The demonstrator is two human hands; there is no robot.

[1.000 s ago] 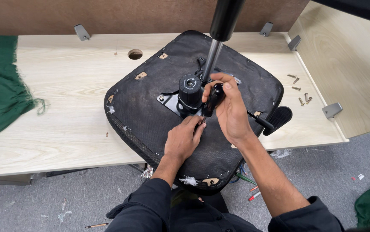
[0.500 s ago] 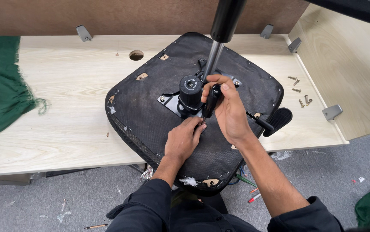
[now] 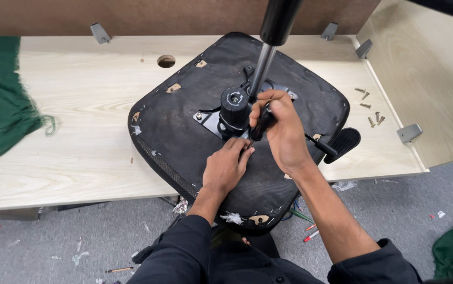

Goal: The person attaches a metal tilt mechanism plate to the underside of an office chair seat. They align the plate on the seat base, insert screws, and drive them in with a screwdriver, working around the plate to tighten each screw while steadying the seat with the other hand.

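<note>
Gripping the screwdriver (image 3: pixel 260 125) in your closed right hand (image 3: pixel 284 131), you hold it upright beside the black hub (image 3: pixel 234 108) of the seat's metal plate (image 3: pixel 210 120), its tip down at the plate's near edge. Your left hand (image 3: pixel 226 168) lies just below the hub, fingertips pinched around the tip. If the tip jumps out of the screw, it would likely jab those fingers or gouge the fabric; leaning off upright would cause that. The upturned chair seat (image 3: pixel 184 137) lies on the pale wooden board (image 3: pixel 79 131), black, dusty, stapled round its rim, overhanging the near edge. Loose screws (image 3: pixel 371 108) lie well right of the hub.
</note>
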